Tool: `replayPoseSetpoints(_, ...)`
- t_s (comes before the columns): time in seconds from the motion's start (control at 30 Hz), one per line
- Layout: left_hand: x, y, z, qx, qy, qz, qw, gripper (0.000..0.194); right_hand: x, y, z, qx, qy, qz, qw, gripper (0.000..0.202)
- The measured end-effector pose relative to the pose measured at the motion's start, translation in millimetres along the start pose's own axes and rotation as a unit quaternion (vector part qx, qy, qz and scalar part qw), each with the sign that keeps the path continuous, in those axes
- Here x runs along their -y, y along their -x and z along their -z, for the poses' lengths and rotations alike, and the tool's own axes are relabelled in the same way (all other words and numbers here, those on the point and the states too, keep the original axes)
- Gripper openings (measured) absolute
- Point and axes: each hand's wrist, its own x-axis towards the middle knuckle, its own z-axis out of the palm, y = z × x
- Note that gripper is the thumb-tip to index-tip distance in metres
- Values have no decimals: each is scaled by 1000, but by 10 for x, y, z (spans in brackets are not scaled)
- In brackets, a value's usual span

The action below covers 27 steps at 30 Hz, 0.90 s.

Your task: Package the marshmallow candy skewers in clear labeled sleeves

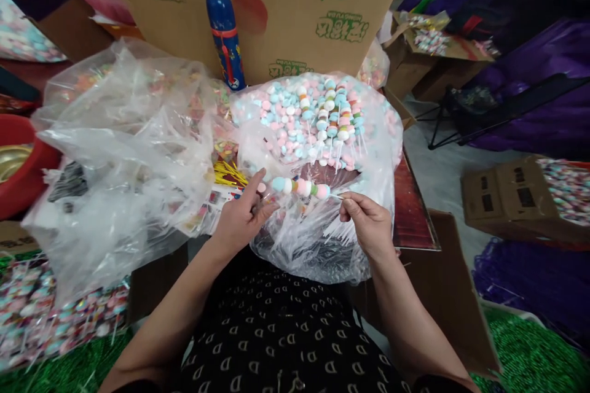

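Note:
My right hand [369, 221] pinches the bare stick end of a marshmallow skewer [302, 187]. The skewer lies nearly level, threaded with blue, white, pink, orange and green pieces, and points left. My left hand [244, 215] is at its far end, thumb and forefinger apart. A pale pink marshmallow [262, 187] shows beside the left forefinger; whether it touches the finger I cannot tell. Beyond the hands, several finished skewers [330, 110] rest on a clear bag of loose marshmallows [281, 126]. White sticks [342, 230] lie in plastic near my right hand.
A large carton [295, 24] stands behind the bag, with a blue bottle [225, 40] before it. Clear plastic bags [138, 135] cover the left side, near yellow twist ties [229, 173]. At far left is a red basin [27, 166]. Another carton [507, 193] stands at right.

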Motion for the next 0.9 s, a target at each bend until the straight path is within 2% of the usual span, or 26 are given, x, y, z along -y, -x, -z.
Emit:
replayPoseSetpoints(0.07, -50, -27, -45, -12, 25, -19, 999, 54, -8, 87, -23, 0, 14, 1, 1000, 22)
replayPoseSetpoints(0.27, -2, -51, -177, -13, 20, -61, 998, 43, -41, 282, -103, 10, 7, -12, 1000, 21)
replayPoseSetpoints(0.4, 11, -43, -175, -31, 11, -69, 997, 46, 10, 343, -122, 34, 15, -20, 999, 18)
replayPoseSetpoints(0.53, 1, -51, -149, -19, 26, -86, 996, 40, 89, 355, -80, 64, 28, -15, 997, 18)
replayPoseSetpoints(0.8, 9, -62, -109, 13, 32, -91, 995, 40, 215, 335, 67, 195, 36, -99, 975, 30)
replayPoseSetpoints(0.9, 26, -63, -83, 25, 12, -114, 993, 36, 249, 360, 95, 215, 19, -109, 970, 33)
